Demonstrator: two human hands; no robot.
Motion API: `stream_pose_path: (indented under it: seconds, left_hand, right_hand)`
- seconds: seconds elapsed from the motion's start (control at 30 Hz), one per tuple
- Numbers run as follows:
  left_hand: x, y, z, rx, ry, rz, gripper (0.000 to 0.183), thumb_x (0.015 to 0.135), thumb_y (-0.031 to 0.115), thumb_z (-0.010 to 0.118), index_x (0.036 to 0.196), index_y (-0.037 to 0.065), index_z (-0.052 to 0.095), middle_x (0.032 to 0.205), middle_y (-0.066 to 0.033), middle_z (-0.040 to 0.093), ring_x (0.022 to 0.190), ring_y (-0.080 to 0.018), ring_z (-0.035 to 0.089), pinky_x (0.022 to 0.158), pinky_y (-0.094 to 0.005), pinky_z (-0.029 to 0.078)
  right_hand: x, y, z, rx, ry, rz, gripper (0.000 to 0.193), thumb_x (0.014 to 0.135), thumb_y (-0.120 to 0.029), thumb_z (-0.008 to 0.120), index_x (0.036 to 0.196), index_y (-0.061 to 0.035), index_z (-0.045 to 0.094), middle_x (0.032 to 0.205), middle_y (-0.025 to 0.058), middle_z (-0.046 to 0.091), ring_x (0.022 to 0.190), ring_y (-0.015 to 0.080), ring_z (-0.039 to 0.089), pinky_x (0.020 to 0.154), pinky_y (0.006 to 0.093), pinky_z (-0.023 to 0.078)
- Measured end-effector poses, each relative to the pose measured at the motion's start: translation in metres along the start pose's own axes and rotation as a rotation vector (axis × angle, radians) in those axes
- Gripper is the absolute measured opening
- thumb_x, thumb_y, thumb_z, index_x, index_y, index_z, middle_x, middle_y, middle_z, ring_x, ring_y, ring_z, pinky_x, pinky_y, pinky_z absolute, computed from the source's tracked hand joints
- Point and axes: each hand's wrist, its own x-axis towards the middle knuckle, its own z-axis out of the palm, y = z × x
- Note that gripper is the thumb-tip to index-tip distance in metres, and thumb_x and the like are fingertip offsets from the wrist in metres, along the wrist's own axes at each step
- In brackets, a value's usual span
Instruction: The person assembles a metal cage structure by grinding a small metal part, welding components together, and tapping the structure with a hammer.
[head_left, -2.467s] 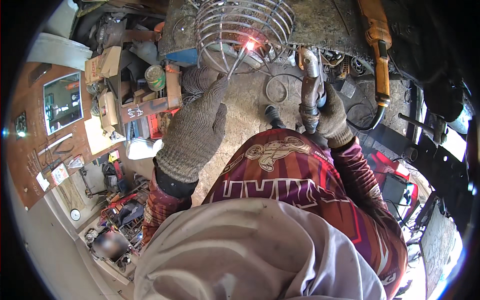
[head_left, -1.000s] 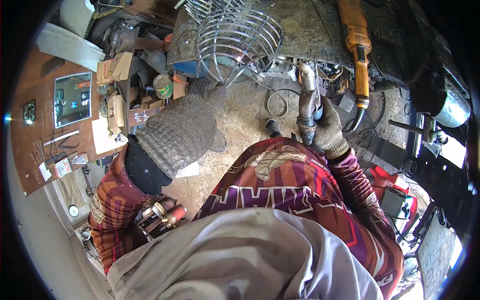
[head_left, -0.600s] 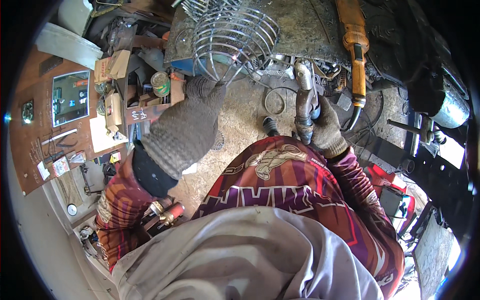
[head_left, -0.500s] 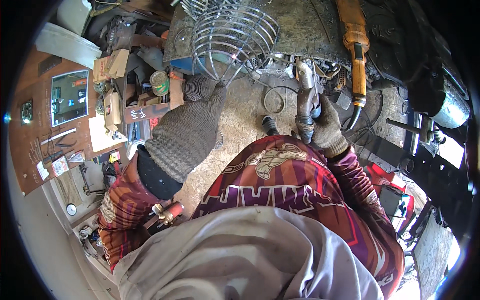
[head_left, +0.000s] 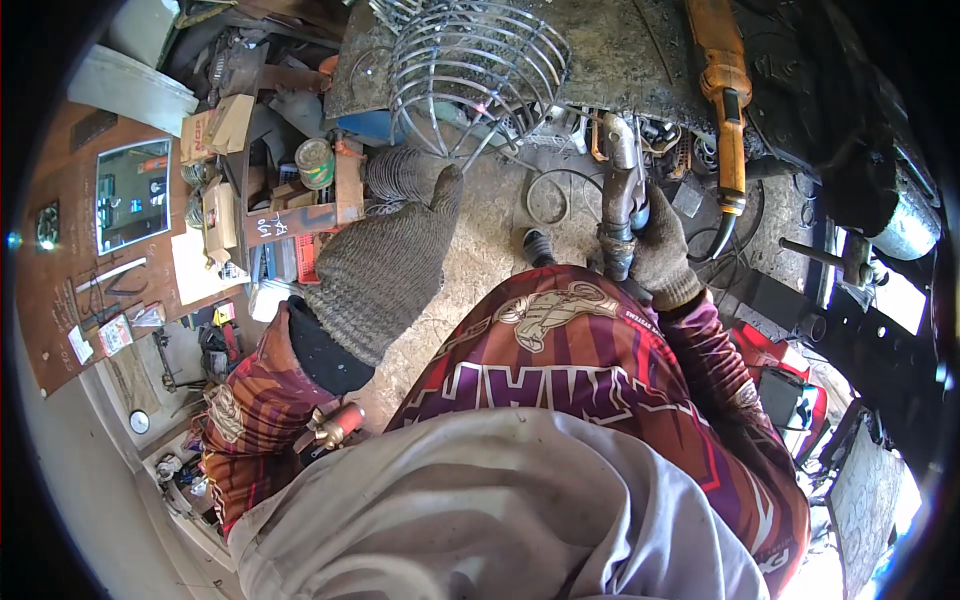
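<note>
A cage of curved metal wire rings (head_left: 480, 75) rests at the edge of the dark worktop ahead of me. My left hand (head_left: 390, 260), in a grey knitted glove, is at its near end, with thumb and fingers closed around the lower wire ends. The exact grip is partly hidden by the glove. My right hand (head_left: 662, 250), also gloved, is wrapped around a bent, pipe-like metal tool (head_left: 620, 185) with a silvery head and a brownish collar. The tool stands upright, to the right of the cage and apart from it; its kind is unclear.
An orange power tool (head_left: 725, 100) lies on the dark worktop (head_left: 610, 60) at the right. Coiled cable (head_left: 560, 200) is on the floor beyond my foot. Shelves with a green can (head_left: 315, 163) and boxes (head_left: 215, 130) stand at the left.
The wire cage and my left thumb have shifted slightly right in view. My right hand and the metal tool have also moved slightly right; both grips look the same.
</note>
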Motion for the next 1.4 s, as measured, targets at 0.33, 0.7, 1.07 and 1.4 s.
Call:
stream_pose_path:
  seconds: [0.33,0.7,1.07,1.4]
  left_hand:
    - [-0.005,-0.010,0.008,0.063,0.032,0.024,0.067,0.085,0.014,0.062,0.148,0.002,0.043,0.079,-0.0111,0.066,0.056,-0.0206,0.067,0.044,-0.0359,0.053]
    - [-0.005,-0.015,0.017,0.038,0.055,0.019,0.070,0.086,0.013,0.061,0.152,0.004,0.039,0.071,-0.0084,0.062,0.055,-0.0205,0.064,0.046,-0.0368,0.052]
    - [-0.005,-0.017,0.023,0.174,0.043,0.013,0.067,0.086,0.012,0.061,0.150,0.007,0.041,0.076,-0.0113,0.063,0.064,-0.0272,0.067,0.052,-0.0384,0.054]
    - [-0.006,-0.021,0.022,-0.295,0.345,0.089,0.055,0.095,0.011,0.055,0.149,0.007,0.045,0.086,-0.0152,0.070,0.058,-0.0208,0.067,0.050,-0.0336,0.053]
  right_hand:
    - [0.000,0.009,-0.004,-0.099,0.029,-0.006,0.063,0.082,-0.002,0.079,0.135,-0.0057,0.046,0.112,0.0055,0.060,0.098,0.0151,0.061,0.086,0.0326,0.054]
    - [0.001,0.003,0.000,-0.012,0.038,-0.026,0.067,0.081,-0.002,0.080,0.137,-0.0047,0.044,0.110,0.0048,0.060,0.097,0.0147,0.061,0.087,0.0318,0.054]
    - [-0.002,0.005,-0.001,0.085,0.037,-0.009,0.065,0.082,0.001,0.079,0.137,-0.0054,0.044,0.111,0.0052,0.060,0.096,0.0153,0.062,0.086,0.0323,0.055]
    - [-0.006,-0.003,0.007,0.272,0.074,0.062,0.068,0.079,0.001,0.080,0.136,-0.0056,0.045,0.108,0.0048,0.060,0.095,0.0151,0.062,0.084,0.0328,0.055]
